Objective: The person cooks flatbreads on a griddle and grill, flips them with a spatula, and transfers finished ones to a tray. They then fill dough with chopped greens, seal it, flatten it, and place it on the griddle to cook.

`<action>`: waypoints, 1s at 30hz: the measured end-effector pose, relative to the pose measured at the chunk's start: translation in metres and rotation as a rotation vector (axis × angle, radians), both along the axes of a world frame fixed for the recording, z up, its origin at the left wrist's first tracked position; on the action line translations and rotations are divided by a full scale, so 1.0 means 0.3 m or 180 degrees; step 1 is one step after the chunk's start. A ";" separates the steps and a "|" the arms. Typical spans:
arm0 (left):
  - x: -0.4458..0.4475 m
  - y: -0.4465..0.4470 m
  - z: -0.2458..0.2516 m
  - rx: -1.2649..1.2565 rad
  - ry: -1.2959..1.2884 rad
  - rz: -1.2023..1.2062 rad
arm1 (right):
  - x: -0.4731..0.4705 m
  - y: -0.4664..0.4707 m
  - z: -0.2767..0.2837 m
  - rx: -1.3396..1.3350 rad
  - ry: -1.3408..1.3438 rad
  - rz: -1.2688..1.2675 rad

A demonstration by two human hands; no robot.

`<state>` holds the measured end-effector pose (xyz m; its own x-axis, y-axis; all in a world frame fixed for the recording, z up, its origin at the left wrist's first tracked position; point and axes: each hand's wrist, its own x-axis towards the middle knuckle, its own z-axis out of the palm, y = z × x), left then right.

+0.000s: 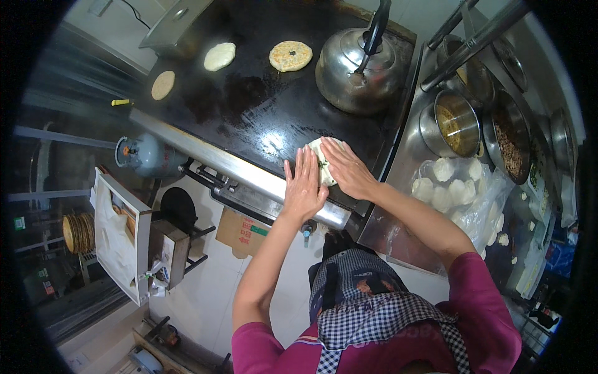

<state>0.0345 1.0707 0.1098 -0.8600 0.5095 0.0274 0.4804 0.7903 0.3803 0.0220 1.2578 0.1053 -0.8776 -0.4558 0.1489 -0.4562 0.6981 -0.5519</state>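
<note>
Both of my hands press flat on a pale dough disc [324, 174] with green bits of filling showing, at the near right corner of a black griddle [219, 107]. My left hand [302, 184] covers the disc's left edge, fingers straight and nearly together. Over its right side lies my right hand [346, 169], fingers extended. Farther back on the griddle are a browned flatbread with a dark centre [290, 56], a paler flatbread [219, 57] and a thin tan one [163, 85]. The undersides of my hands are hidden.
A steel kettle [357, 77] stands on the griddle's right. Beyond it, the steel counter holds a pot of yellow filling [449, 124], a bowl of brown filling [509, 140] and dough pieces under plastic [439, 189]. A metal rail [252, 173] edges the griddle; a gas cylinder [152, 155] stands left.
</note>
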 end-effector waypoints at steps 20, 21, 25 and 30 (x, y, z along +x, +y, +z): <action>0.089 -0.001 0.011 0.0026 -0.0107 -0.0109 | 0.117 0.005 0.031 0.0501 -0.0238 0.0237; 0.102 0.005 0.009 -0.0068 -0.0398 -0.0156 | 0.141 0.002 0.032 0.0297 -0.0068 0.0154; 0.130 0.006 0.001 -0.0008 0.0024 -0.0112 | 0.188 -0.001 0.032 0.0201 -0.0062 0.0116; 0.141 -0.010 -0.008 -0.0089 -0.0191 -0.0259 | 0.202 0.008 0.030 0.0114 -0.0013 0.0136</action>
